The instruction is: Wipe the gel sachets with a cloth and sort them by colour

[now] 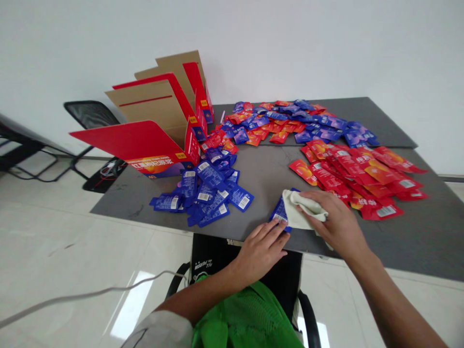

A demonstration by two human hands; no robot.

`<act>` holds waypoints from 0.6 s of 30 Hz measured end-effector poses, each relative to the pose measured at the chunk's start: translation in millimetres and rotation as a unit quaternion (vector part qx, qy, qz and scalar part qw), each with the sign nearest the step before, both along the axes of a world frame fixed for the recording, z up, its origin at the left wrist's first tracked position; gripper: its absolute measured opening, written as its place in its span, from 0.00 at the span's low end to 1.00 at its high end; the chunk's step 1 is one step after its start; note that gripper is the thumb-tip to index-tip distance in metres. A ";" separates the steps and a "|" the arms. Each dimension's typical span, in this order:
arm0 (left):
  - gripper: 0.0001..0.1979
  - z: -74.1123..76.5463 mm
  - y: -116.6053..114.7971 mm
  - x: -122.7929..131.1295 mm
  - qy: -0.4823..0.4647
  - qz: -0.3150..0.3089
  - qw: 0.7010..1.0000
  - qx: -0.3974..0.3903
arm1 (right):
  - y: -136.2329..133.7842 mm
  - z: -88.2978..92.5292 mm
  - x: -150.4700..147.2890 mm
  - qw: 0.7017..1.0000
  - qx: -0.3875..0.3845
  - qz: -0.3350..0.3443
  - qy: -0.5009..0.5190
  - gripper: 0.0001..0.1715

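Note:
A blue packet (279, 210) lies flat near the table's front edge, partly covered by a pale cloth. My left hand (261, 247) rests with outstretched fingers on its lower end. Bunched in my right hand (339, 220) is the pale cloth (299, 212), which touches the packet's right side. Left of my hands spreads a loose heap of blue packets (210, 193), several with barcodes facing up. On the right, just beyond my right hand, red packets (357, 169) lie in an overlapping pile.
Open red cardboard boxes (155, 145) stand in a row on the table's left side. A mixed pile of red and blue packets (279, 121) lies along the back. The grey table (263, 166) meets a white wall behind. A black chair (92, 113) stands at far left.

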State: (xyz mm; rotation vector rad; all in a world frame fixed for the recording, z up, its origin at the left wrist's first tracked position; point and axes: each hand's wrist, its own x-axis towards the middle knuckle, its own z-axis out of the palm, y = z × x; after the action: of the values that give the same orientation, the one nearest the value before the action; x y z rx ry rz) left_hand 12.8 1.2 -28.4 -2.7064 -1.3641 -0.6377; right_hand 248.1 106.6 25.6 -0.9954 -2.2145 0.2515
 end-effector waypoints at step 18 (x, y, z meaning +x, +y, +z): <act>0.21 -10.5 7.4 -0.5 -0.023 -0.004 1.000 0.003 | 39.9 2.2 -10.3 0.995 0.060 -0.009 -0.082 0.29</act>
State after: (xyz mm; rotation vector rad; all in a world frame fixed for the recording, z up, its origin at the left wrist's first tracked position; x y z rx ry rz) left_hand 12.4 8.6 -38.9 -2.7106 -1.3594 -0.7075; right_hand 237.8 146.5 27.8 -0.9994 -2.3374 0.0280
